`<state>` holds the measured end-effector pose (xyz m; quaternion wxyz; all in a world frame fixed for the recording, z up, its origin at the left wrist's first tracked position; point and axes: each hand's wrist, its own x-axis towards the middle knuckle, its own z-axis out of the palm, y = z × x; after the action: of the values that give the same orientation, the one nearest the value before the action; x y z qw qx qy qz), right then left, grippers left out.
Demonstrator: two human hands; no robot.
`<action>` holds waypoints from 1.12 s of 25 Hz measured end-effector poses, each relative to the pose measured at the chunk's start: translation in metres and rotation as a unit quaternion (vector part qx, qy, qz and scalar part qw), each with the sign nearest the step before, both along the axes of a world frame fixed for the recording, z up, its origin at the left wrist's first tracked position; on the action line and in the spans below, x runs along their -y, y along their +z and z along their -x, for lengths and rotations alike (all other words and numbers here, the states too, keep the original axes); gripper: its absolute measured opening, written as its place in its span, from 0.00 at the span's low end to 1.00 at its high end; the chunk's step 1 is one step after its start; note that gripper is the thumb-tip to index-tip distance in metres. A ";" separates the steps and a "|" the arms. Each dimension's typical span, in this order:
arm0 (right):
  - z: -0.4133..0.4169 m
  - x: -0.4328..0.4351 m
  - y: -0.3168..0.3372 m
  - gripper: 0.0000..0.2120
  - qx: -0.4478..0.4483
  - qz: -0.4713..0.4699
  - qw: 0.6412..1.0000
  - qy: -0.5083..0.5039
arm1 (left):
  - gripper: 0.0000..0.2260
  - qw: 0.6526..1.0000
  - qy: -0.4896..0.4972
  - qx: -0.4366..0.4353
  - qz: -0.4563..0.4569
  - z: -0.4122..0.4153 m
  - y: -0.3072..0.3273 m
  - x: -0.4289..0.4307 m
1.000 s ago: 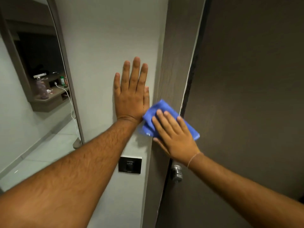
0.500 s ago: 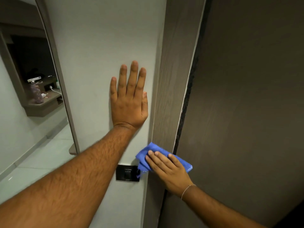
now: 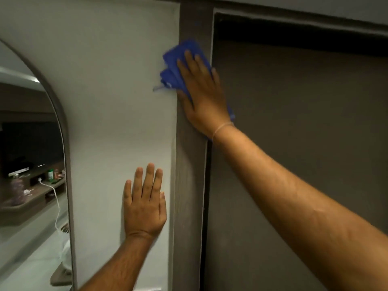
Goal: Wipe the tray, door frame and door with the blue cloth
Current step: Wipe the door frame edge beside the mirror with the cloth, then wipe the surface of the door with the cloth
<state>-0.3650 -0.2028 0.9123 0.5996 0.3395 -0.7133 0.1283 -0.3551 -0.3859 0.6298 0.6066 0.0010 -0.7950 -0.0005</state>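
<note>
A dark wood-grain door frame (image 3: 190,185) runs vertically through the middle of the head view, with the dark brown door (image 3: 294,133) to its right. My right hand (image 3: 202,95) lies flat on the blue cloth (image 3: 174,68) and presses it against the upper part of the frame, near its top corner. The cloth bunches out to the left of my fingers over the wall's edge. My left hand (image 3: 144,204) rests flat with fingers spread on the white wall (image 3: 117,91), lower down and just left of the frame. No tray is in view.
An arched mirror (image 3: 27,164) with a grey rim stands at the left and reflects a shelf with small bottles and a white cable. The door's top edge and a dark gap (image 3: 294,32) show at the upper right.
My right hand has swept the blue cloth from low on the frame, near the wall switch, up to the frame's upper part. The view has tilted upward. My left hand stays on the wall.
</note>
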 end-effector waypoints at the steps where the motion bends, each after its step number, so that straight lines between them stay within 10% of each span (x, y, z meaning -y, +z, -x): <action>1: 0.001 0.000 0.027 0.29 -0.002 0.014 1.000 0.002 | 0.31 1.000 0.002 0.003 0.001 -0.001 0.000 0.000; 11: -0.014 -0.009 0.025 0.31 0.090 0.254 0.949 0.166 | 0.32 1.000 -0.017 0.010 -0.006 -0.003 -0.002 0.000; 21: -0.063 -0.087 -0.207 0.39 0.210 0.187 0.958 0.064 | 0.27 0.974 -0.163 0.018 -0.158 -0.058 0.030 -0.076; 28: -0.140 -0.199 -0.398 0.36 0.359 0.326 0.874 -0.024 | 0.30 0.935 -0.304 0.181 0.007 -0.093 -0.090 -0.258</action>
<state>-0.2251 -0.0041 0.5140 0.3820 0.0379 -0.8051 0.4521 -0.2625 -0.1282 0.5401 0.4229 -0.2452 -0.8537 -0.1792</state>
